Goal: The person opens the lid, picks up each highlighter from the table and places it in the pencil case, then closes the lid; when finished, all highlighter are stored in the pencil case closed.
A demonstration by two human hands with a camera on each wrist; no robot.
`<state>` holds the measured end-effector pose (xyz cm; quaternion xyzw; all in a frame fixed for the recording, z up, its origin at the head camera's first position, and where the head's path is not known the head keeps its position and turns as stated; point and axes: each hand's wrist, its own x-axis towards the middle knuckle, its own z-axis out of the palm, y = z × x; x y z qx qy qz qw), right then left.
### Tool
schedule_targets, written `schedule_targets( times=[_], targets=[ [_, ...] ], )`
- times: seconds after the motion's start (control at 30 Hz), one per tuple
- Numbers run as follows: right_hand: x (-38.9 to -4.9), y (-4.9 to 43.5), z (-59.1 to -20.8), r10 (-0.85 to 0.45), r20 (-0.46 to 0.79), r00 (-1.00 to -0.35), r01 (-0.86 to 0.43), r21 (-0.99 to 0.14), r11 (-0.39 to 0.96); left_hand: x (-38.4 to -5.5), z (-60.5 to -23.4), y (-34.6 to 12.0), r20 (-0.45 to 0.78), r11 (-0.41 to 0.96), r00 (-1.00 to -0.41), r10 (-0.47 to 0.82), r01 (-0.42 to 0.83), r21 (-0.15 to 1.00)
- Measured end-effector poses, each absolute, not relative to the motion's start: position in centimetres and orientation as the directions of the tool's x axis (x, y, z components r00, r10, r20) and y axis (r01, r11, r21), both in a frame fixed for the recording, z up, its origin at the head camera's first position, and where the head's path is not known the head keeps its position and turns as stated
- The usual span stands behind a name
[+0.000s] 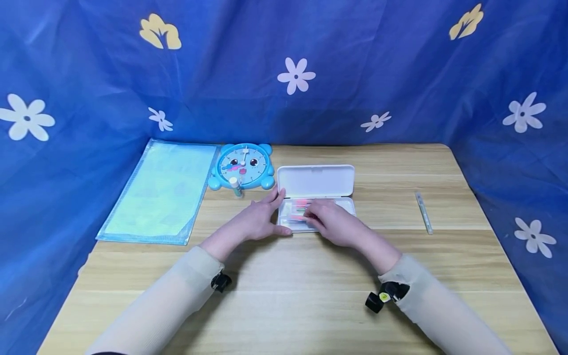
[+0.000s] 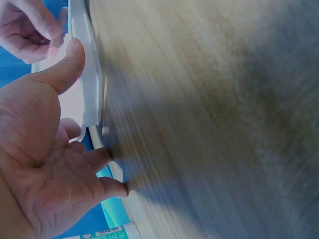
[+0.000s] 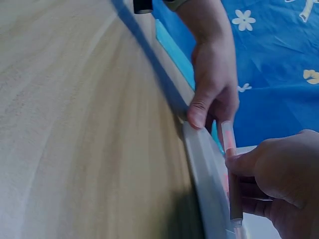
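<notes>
A white pencil case (image 1: pixel 316 181) lies with its lid raised at the table's middle, several pens with pink parts (image 1: pixel 302 203) inside. At its left end my left hand (image 1: pixel 262 217) steadies it, thumb by the front edge and fingers spread along the side. In the left wrist view that hand (image 2: pixel 50 149) shows its palm, with two fingertips down at the tabletop. Over the lower tray, my right hand (image 1: pixel 335 222) pinches a slim pen (image 3: pixel 229 142) between thumb and fingers. The pen has a clear end with pink in it; the fingers hide part of its barrel.
A blue toy clock (image 1: pixel 244 167) lies behind the left hand, with a small white-capped tube (image 1: pixel 235 186) at its lower edge. A light-blue zip folder (image 1: pixel 159 192) covers the back left. Another pen (image 1: pixel 424 213) lies alone at right. Blue curtain (image 1: pixel 337 98) encloses the table's back and sides.
</notes>
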<state>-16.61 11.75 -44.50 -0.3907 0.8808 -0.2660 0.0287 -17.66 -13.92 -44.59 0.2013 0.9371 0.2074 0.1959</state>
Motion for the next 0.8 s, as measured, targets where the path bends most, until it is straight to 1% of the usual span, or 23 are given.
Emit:
schedule_targets(
  times=[0.2,0.37,0.6,0.8],
  targets=[
    [-16.4,11.0,-45.2,-0.726,0.123,-0.677,-0.690,-0.448,0.568,-17.6,-44.6,-13.8,-0.283,0.832,-0.842,0.460,0.297,0.468],
    [-16.2,10.9,-45.2,-0.725,0.105,-0.680,-0.681,-0.456,0.573,-17.6,-44.6,-13.8,-0.286,0.836,-0.843,0.456,0.296,0.462],
    [-16.3,11.2,-45.2,-0.721,0.113,-0.684,-0.682,-0.450,0.576,-17.6,-44.6,-13.7,-0.286,0.837,-0.843,0.456,0.297,0.460],
    [-16.4,11.9,-44.8,-0.708,0.118,-0.696,-0.662,-0.487,0.570,-17.6,-44.7,-13.8,-0.289,0.839,-0.843,0.453,0.294,0.458]
  ],
)
